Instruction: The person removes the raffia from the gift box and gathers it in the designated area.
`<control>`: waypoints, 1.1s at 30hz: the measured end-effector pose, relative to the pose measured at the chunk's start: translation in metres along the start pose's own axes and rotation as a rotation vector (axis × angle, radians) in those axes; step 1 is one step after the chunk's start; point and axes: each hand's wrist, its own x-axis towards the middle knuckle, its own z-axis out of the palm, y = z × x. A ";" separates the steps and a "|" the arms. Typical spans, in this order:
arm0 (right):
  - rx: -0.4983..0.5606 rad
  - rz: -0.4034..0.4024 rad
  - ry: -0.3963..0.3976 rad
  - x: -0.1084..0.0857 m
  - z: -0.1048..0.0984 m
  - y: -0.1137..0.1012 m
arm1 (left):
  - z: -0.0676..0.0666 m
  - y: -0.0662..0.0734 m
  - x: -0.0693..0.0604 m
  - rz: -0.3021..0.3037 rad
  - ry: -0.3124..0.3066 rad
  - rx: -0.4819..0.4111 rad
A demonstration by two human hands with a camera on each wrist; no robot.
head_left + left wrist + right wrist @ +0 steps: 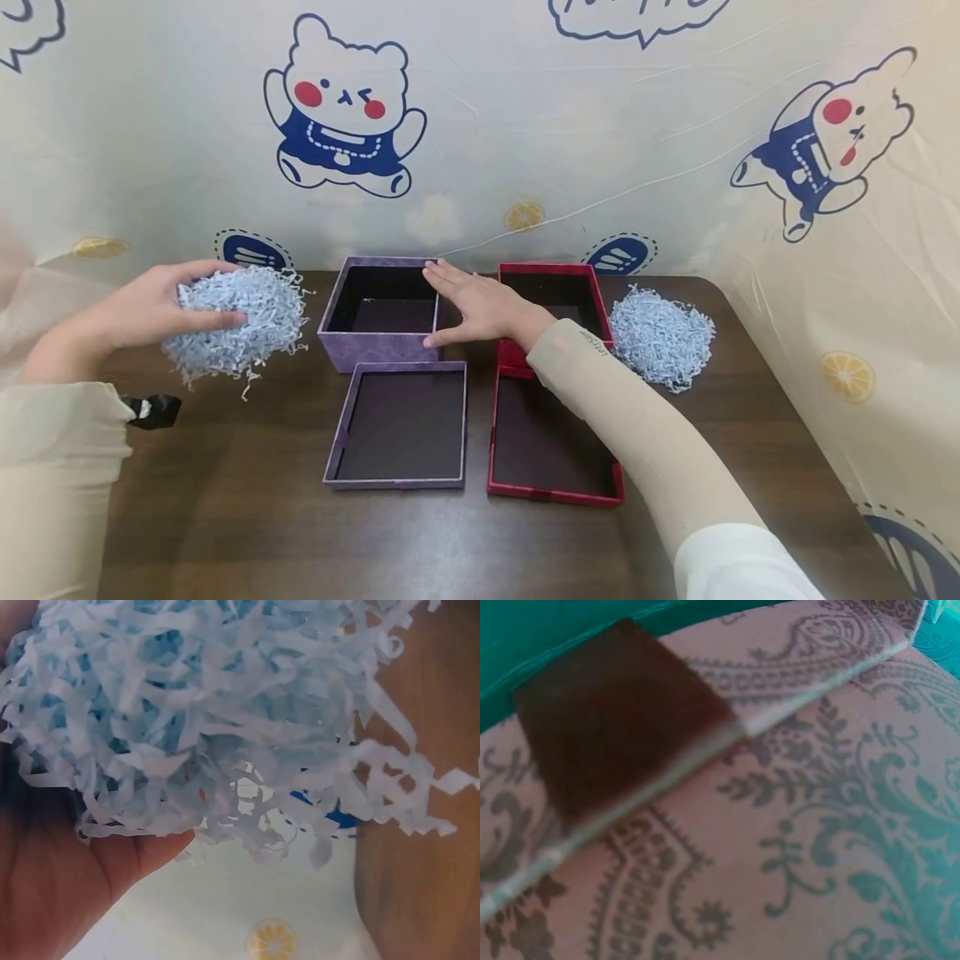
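My left hand point(153, 308) grips a bundle of pale blue shredded paper point(243, 321) above the table's left side. In the left wrist view, the curly strips point(195, 697) fill much of the picture and hide most of the fingers. My right hand point(483, 307) has its fingers extended against the right edge of an uncovered purple box point(378, 348), whose dark inside is visible. In front of that box lies a purple lid point(397, 483), inner side up. The right wrist view holds a paisley-patterned surface point(795, 787) with a brown patch point(622, 720); no hand appears there.
An uncovered red box point(551, 268) stands right of the purple one, partly behind my right arm. Its red lid point(555, 494) lies in front. Another heap of blue shredded paper point(663, 337) rests farther right. Patterned sheeting point(480, 125) hangs behind the brown table point(300, 542).
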 end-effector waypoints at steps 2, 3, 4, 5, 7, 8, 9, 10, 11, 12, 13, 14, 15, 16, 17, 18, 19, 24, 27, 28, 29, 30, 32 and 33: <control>0.003 0.000 0.002 0.000 0.000 0.000 | 0.004 -0.003 -0.001 0.007 0.001 0.000; 0.005 0.000 0.002 0.000 -0.001 0.001 | 0.006 -0.004 -0.001 0.015 0.005 0.001; 0.007 -0.001 0.002 0.000 -0.001 0.001 | 0.010 -0.006 -0.002 0.023 0.013 0.011; 0.007 -0.001 0.002 0.000 0.000 0.000 | 0.012 -0.008 -0.003 0.041 0.020 0.017; 0.009 0.001 0.002 0.001 0.000 0.001 | 0.018 -0.012 -0.003 0.064 0.029 0.037; 0.010 -0.001 0.004 0.001 0.000 0.000 | 0.021 -0.014 -0.003 0.075 0.036 0.049; 0.009 -0.002 0.005 0.001 0.000 0.000 | 0.024 -0.015 -0.003 0.084 0.038 0.058; 0.008 -0.003 0.006 0.001 0.000 0.000 | 0.026 -0.017 -0.002 0.087 0.035 0.065; 0.007 -0.003 0.005 0.001 0.000 0.001 | 0.028 -0.018 -0.002 0.090 0.028 0.061; 0.009 -0.002 0.004 0.000 0.000 0.001 | 0.030 -0.019 -0.002 0.084 0.019 0.058; 0.011 -0.002 0.004 0.000 0.000 0.000 | 0.032 -0.020 -0.001 0.077 0.011 0.054; 0.013 -0.002 0.002 0.000 0.000 0.000 | 0.034 -0.020 -0.001 0.066 -0.001 0.049; 0.014 0.001 0.000 0.000 0.000 0.000 | 0.036 -0.021 -0.001 0.057 -0.014 0.039; 0.016 0.002 -0.001 0.000 0.000 0.000 | 0.038 -0.022 -0.001 0.051 -0.024 0.033; 0.018 0.002 -0.002 0.000 0.000 0.000 | 0.040 -0.023 -0.001 0.047 -0.034 0.026; 0.020 0.003 -0.002 0.000 -0.001 0.000 | 0.042 -0.024 -0.001 0.041 -0.042 0.020; 0.020 0.002 -0.001 0.000 -0.001 0.000 | 0.044 -0.025 -0.001 0.037 -0.052 0.016; 0.019 0.000 0.002 0.000 0.000 0.000 | 0.055 -0.031 0.000 0.044 -0.085 0.002; 0.017 -0.001 0.003 0.000 0.000 0.001 | 0.058 -0.033 -0.001 0.047 -0.101 0.008; 0.017 -0.001 0.004 0.000 0.000 0.001 | 0.059 -0.033 -0.001 0.048 -0.106 0.012; 0.016 -0.002 0.005 0.000 0.000 0.001 | 0.059 -0.033 -0.002 0.048 -0.110 0.014; 0.015 -0.004 0.005 0.000 0.000 0.001 | 0.059 -0.034 -0.002 0.047 -0.114 0.017; 0.011 -0.006 0.005 0.000 0.000 0.001 | 0.060 -0.034 -0.002 0.045 -0.124 0.017; 0.010 -0.007 0.004 0.000 0.000 0.001 | 0.060 -0.034 -0.002 0.046 -0.129 0.015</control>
